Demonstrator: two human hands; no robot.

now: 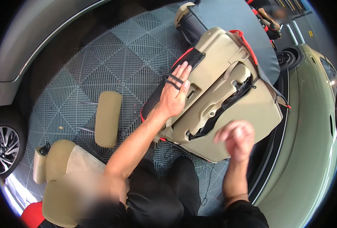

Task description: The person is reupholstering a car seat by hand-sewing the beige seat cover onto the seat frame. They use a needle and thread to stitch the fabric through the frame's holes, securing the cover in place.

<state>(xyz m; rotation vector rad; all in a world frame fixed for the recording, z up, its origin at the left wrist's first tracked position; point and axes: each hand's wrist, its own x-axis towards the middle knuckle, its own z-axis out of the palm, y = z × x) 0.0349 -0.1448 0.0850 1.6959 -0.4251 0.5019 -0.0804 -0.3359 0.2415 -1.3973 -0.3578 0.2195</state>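
A beige car seat back (223,102) lies tilted before me, hard rear panel and folded armrest-like part facing up. A black cover (155,100) with red piping wraps its edges. My left hand (175,89) lies on its left side, fingers stretched out along the cover. A thin black strap (174,79) loops across the backs of these fingers. Over the lower right of the panel, my right hand (237,138) is raised, fingers bent and smeared by motion. Whether it holds anything cannot be made out.
A beige headrest (108,119) with two metal posts lies on the grey tiled floor (88,76). Beige seat parts (62,159) stand at lower left. A dark-covered seat (229,19) is at the back. Cars flank me, a grey one (28,34) left and a green one (309,152) right.
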